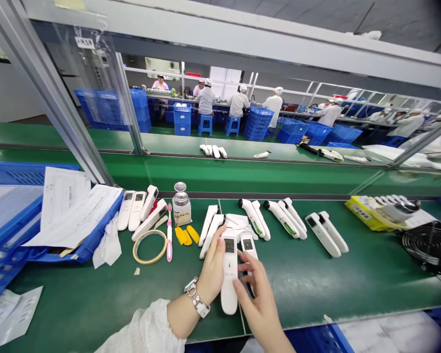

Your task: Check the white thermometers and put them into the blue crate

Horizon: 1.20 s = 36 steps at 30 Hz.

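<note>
My left hand [212,274] is wrapped around the upper part of a white infrared thermometer [229,289], whose small grey screen faces up. Beside it, my right hand [257,289] has its fingers apart, its thumb at the thermometer's right edge. Partly behind those fingers lies a second white thermometer [249,243] with a dark screen. Just beyond my left hand, white thermometers [208,226] rest on the green bench next to some white parts [237,222]. Farther right lie thermometers with exposed green boards [257,225] and a closed pair [325,235].
To the left are a tape roll [150,262], a pink toothbrush [169,240], yellow finger cots [186,236], a dispenser bottle [182,208] and a blue tray [91,252] with papers. A yellow box [363,215] and coiled black cable [431,245] sit right. Co-workers sit far behind.
</note>
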### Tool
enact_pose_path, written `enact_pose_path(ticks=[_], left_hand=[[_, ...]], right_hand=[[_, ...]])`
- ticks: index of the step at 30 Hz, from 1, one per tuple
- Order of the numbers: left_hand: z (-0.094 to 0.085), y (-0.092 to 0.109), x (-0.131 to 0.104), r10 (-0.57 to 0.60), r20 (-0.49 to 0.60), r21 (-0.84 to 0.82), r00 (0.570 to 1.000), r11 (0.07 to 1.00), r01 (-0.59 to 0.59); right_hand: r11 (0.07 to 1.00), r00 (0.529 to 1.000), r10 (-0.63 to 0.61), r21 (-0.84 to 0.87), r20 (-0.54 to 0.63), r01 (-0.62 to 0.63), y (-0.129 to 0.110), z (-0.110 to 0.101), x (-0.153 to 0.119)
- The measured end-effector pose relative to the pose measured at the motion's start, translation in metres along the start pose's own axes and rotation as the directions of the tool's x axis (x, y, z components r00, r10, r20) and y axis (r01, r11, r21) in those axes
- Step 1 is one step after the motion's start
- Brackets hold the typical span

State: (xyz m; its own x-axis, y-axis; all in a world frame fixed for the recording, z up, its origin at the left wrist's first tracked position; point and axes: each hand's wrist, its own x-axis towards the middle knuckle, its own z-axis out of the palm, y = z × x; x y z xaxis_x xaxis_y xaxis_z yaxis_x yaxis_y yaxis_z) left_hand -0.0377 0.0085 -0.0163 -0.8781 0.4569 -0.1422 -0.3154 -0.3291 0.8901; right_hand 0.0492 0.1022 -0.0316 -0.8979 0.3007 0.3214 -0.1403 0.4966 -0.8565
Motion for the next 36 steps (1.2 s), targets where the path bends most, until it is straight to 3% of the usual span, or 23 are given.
enact_pose_path(ticks=[2,4,5,7,8,9,11,12,13,15,18,20,25,30,32,34,36], left_hand=[[0.001,-0.001,0.000,-0.018,0.018,0.017,1.000,1.000,0.018],[0.002,-0.002,-0.001,-0.058,0.039,0.049,0.998,0.997,0.056],[0.002,-0.002,-0.002,-0.036,0.035,0.098,0.999,0.995,0.032],[0.000,-0.004,-0.005,0.136,0.068,0.296,0.988,0.943,-0.150],[-0.001,-0.005,-0.007,0.255,0.151,0.425,0.955,0.855,-0.296],[-0.002,-0.006,-0.009,0.347,0.280,0.539,0.895,0.714,-0.446],[-0.005,-0.008,-0.010,0.390,0.573,0.620,0.721,0.369,-0.692],[-0.005,-0.010,-0.010,0.373,0.666,0.611,0.646,0.224,-0.759],[-0.006,-0.012,-0.009,0.361,0.713,0.604,0.600,0.117,-0.788],[-0.005,-0.016,-0.007,0.372,0.724,0.625,0.581,0.005,-0.781],[-0.003,-0.020,-0.005,0.367,0.687,0.682,0.627,-0.027,-0.731],[-0.001,-0.023,-0.009,0.336,0.700,0.677,0.630,-0.031,-0.735],[0.007,-0.035,-0.030,0.103,0.805,0.589,0.584,-0.023,-0.808],[0.008,-0.034,-0.037,-0.056,0.813,0.576,0.580,-0.069,-0.814],[0.003,-0.036,-0.042,-0.050,0.813,0.573,0.581,-0.115,-0.812],[-0.012,-0.047,-0.059,-0.034,0.820,0.568,0.571,-0.082,-0.819],[-0.035,-0.068,-0.083,-0.012,0.839,0.543,0.544,0.096,-0.834]], right_hand=[[0.987,0.993,-0.097,-0.135,-0.069,0.087,0.000,-0.009,0.015],[0.958,0.983,-0.177,-0.236,-0.047,0.161,0.001,-0.018,0.040],[0.940,0.981,-0.196,-0.285,0.003,0.188,0.003,-0.021,0.054],[0.890,0.979,-0.151,-0.413,0.134,0.194,0.011,-0.022,0.084],[0.868,0.979,-0.119,-0.460,0.167,0.184,0.017,-0.021,0.098],[0.845,0.978,-0.086,-0.506,0.188,0.172,0.023,-0.018,0.110],[0.804,0.978,-0.034,-0.575,0.208,0.150,0.036,-0.013,0.127],[0.782,0.976,-0.009,-0.606,0.219,0.144,0.041,-0.011,0.132],[0.761,0.973,0.016,-0.634,0.231,0.138,0.045,-0.009,0.135],[0.722,0.967,0.063,-0.680,0.246,0.126,0.049,-0.008,0.136],[0.666,0.965,0.130,-0.741,0.227,0.085,0.048,-0.007,0.136],[0.636,0.965,0.170,-0.770,0.199,0.047,0.046,-0.006,0.136],[0.619,0.969,0.230,-0.782,0.095,-0.070,0.046,0.002,0.138],[0.684,0.968,0.246,-0.716,0.047,-0.139,0.036,0.008,0.138],[0.744,0.966,0.242,-0.657,0.094,-0.123,0.022,0.002,0.129],[0.824,0.954,0.226,-0.562,0.199,-0.078,0.002,-0.013,0.107],[0.898,0.922,0.193,-0.438,0.334,-0.029,-0.016,-0.036,0.072]])
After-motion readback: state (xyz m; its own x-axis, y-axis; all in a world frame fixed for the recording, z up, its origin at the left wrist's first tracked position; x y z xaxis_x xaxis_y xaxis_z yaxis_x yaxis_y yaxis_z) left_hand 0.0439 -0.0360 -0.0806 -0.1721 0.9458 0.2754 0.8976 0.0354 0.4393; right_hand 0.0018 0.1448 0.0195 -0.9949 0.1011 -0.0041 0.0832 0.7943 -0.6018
